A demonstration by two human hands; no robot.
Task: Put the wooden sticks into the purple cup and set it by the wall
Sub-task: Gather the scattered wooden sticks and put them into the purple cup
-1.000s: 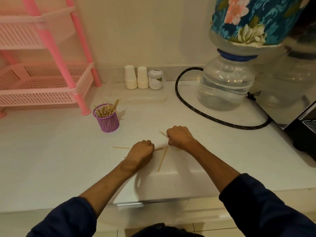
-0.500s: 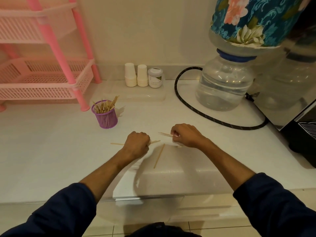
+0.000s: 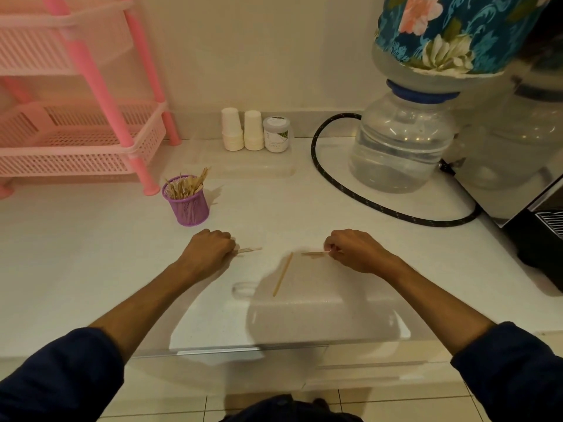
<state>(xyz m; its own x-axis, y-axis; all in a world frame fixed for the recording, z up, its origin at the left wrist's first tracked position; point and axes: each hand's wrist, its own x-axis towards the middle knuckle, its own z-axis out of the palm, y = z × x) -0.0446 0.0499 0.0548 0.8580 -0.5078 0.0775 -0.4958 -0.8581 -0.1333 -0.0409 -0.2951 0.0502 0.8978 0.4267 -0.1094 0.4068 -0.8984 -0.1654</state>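
Loose stick (image 3: 283, 274) lies on bench (image 3: 91, 269) between my hands, long axis running near-to-far, slightly nearer right hand (image 3: 353, 252). Right fingers (image 3: 330, 249) pinch stick pointing left; left hand (image 3: 210, 249) clenched on sticks poking right. Purple cup (image 3: 189, 207), part-filled with sticks, beyond left hand, well off wall.

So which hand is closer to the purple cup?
The left hand. It sits just in front of the purple cup, slightly to its right. The right hand is well off to the cup's right, pinching wooden sticks.
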